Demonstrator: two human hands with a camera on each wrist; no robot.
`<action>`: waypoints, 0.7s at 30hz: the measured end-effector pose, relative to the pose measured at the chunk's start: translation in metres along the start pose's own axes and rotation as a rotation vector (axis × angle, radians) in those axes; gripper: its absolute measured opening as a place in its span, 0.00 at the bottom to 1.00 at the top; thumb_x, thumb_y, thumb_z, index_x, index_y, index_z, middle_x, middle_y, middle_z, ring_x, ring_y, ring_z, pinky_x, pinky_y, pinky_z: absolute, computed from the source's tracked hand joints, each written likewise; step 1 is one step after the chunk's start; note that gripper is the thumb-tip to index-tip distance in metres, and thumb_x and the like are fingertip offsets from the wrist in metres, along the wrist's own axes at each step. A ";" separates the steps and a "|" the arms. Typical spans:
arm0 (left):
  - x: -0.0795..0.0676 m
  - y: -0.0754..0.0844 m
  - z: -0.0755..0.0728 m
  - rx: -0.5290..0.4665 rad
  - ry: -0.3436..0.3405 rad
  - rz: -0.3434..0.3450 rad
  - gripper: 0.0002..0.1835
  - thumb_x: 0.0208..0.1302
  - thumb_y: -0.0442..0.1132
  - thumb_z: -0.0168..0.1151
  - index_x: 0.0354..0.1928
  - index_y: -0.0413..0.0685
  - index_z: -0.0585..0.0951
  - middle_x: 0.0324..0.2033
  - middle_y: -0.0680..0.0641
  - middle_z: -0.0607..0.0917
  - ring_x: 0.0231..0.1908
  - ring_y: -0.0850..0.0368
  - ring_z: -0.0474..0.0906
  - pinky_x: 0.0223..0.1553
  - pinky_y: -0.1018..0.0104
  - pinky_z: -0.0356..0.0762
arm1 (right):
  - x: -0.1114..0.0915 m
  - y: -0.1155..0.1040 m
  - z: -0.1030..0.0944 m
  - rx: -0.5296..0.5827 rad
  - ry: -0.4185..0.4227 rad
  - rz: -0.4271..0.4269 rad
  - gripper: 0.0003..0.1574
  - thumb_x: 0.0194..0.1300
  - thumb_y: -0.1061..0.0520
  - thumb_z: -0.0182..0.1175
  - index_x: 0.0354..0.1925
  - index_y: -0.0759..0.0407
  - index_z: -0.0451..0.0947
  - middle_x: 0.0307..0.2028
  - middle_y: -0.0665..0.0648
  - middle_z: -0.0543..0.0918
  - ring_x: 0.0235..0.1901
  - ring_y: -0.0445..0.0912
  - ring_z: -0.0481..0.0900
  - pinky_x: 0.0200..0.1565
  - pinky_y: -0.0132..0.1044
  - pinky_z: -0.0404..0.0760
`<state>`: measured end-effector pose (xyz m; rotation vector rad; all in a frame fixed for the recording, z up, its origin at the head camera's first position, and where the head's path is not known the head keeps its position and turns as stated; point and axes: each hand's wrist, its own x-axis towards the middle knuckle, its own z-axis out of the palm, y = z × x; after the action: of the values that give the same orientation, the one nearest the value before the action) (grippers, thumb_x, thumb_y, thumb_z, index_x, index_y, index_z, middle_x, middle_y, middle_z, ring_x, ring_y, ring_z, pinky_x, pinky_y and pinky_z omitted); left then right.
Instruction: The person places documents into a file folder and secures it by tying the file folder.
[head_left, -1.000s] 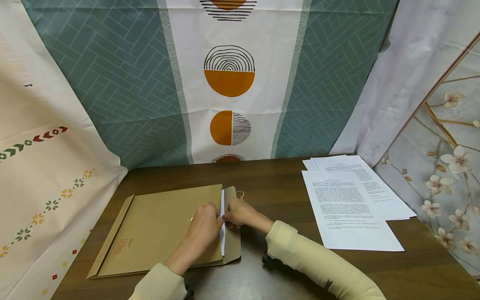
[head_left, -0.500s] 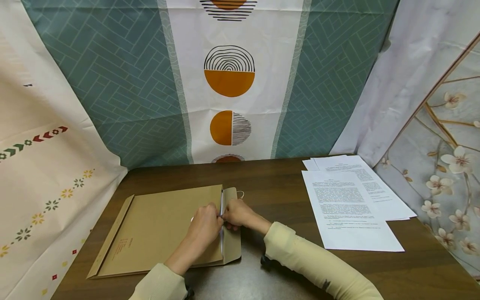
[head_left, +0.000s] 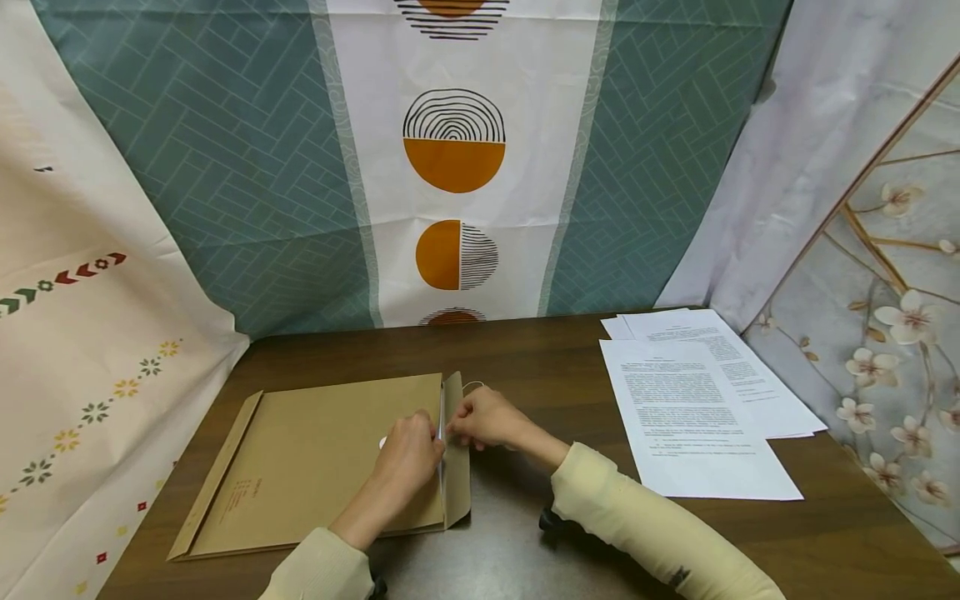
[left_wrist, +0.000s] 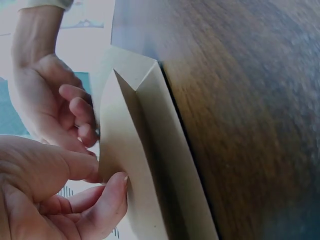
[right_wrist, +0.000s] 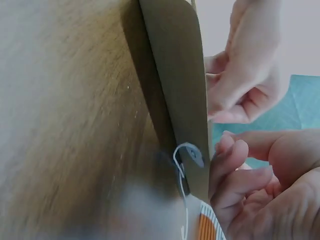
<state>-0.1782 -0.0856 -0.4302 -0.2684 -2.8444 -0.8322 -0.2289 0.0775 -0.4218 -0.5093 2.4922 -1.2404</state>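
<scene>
A flat brown paper envelope [head_left: 322, 467] lies on the table at the left, its mouth facing right. A thin strip of white paper shows inside the mouth. My left hand [head_left: 411, 450] pinches the upper layer's edge between thumb and index finger, as the left wrist view shows. The flap [head_left: 457, 492] along the mouth stands tilted up. At its edge, the curled fingers of my right hand [head_left: 491, 419] hold it. A white string [right_wrist: 185, 152] hangs from the flap's outer side. Beside my left hand, a white round button [head_left: 382, 442] is partly hidden.
Several printed sheets [head_left: 697, 433] overlap at the right of the dark wooden table [head_left: 540, 358]. A patterned cloth [head_left: 465, 183] hangs behind the table. Floral cloth [head_left: 892, 367] closes the right side and cream cloth [head_left: 90, 350] the left.
The flap has risen from lying flat to a tilt. My right hand has moved slightly right, away from my left. Less white paper shows at the mouth. My left hand keeps its place.
</scene>
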 end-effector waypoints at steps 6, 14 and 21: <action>0.000 -0.003 0.004 -0.009 -0.011 0.007 0.19 0.49 0.23 0.63 0.17 0.51 0.66 0.16 0.53 0.66 0.19 0.57 0.64 0.18 0.65 0.58 | -0.009 0.004 -0.013 0.015 0.011 -0.081 0.06 0.68 0.61 0.66 0.32 0.60 0.86 0.19 0.53 0.80 0.14 0.40 0.73 0.18 0.30 0.69; 0.000 -0.008 0.008 0.019 -0.002 0.046 0.18 0.47 0.23 0.64 0.16 0.49 0.68 0.16 0.49 0.72 0.21 0.53 0.69 0.20 0.59 0.68 | -0.014 0.027 -0.039 -0.015 -0.078 -0.156 0.03 0.68 0.60 0.67 0.38 0.60 0.86 0.28 0.54 0.84 0.28 0.44 0.80 0.31 0.32 0.76; 0.001 -0.006 0.009 0.031 -0.024 0.012 0.16 0.48 0.23 0.62 0.16 0.47 0.68 0.17 0.46 0.75 0.22 0.50 0.73 0.23 0.54 0.73 | -0.025 0.048 -0.077 -0.037 -0.075 -0.129 0.11 0.68 0.59 0.67 0.44 0.67 0.85 0.33 0.53 0.86 0.32 0.46 0.80 0.34 0.37 0.78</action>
<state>-0.1814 -0.0852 -0.4403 -0.2932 -2.8718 -0.7876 -0.2476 0.1695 -0.4129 -0.7234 2.4572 -1.1995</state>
